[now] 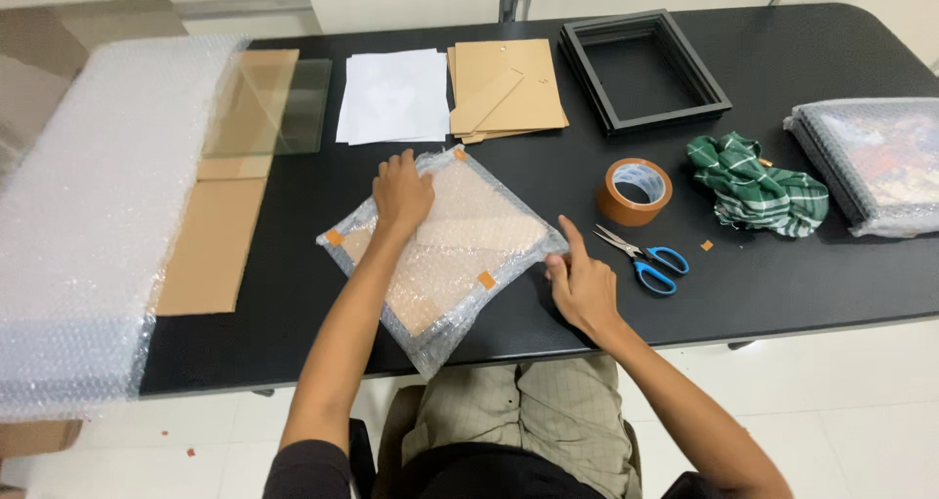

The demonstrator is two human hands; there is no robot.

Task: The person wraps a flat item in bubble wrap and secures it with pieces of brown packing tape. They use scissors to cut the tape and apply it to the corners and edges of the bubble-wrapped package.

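Bubble-wrapped flat square parcel (445, 254) lies under both hands, left (401, 194) flat, right (579, 286) pressing its edge.

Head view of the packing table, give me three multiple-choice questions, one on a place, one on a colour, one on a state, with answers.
1. Where is the roll of tape?
A. right of the wrapped parcel
B. on the white paper
C. inside the black frame

2. What colour are the scissors' handles?
A. red
B. blue
C. yellow

3. What is the left hand doing?
A. holding scissors
B. lifted in the air
C. pressing flat on the parcel

Answers: A, the tape stands between parcel and green cloth; B, both loops are blue; C, the palm lies on the bubble wrap.
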